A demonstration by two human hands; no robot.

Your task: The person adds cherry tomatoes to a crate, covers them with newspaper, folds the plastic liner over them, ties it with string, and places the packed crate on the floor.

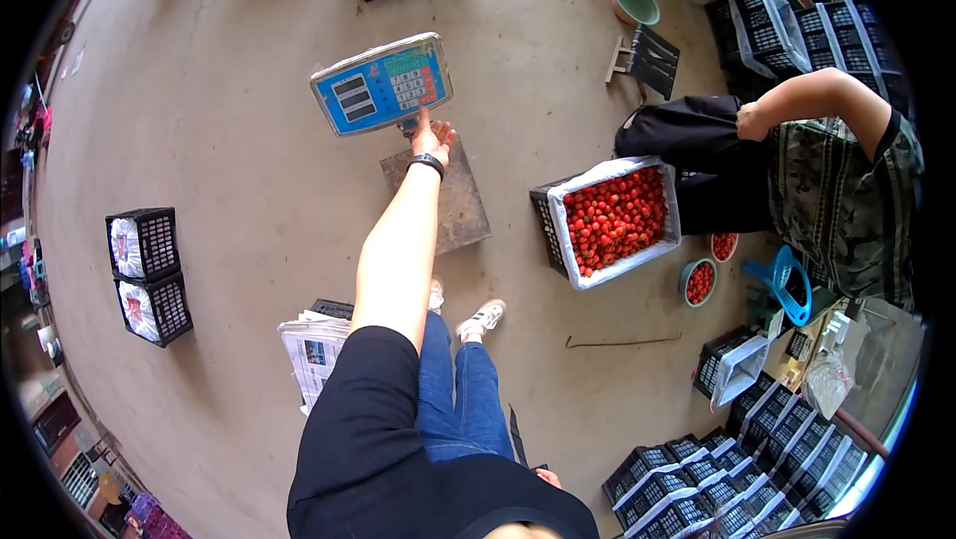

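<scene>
My left hand [434, 141], with a dark band on its wrist, reaches out to the blue display panel [383, 86] of a platform scale. One finger is at the lower edge of its keypad and the others are spread; nothing is in the hand. Below the panel lies the scale's bare metal platform [460, 206]. Only a small part of my right hand [548, 477] shows beside my body, near a dark strap or edge; its fingers are mostly hidden.
Right of the scale stands a black crate of small red fruit [555, 240], lined with white, before a person in camouflage [836, 201]. Bowls of fruit [700, 283], a thin rod [624, 342] and stacked crates [687, 489] are nearby. Newspapers [311, 355] lie at my left.
</scene>
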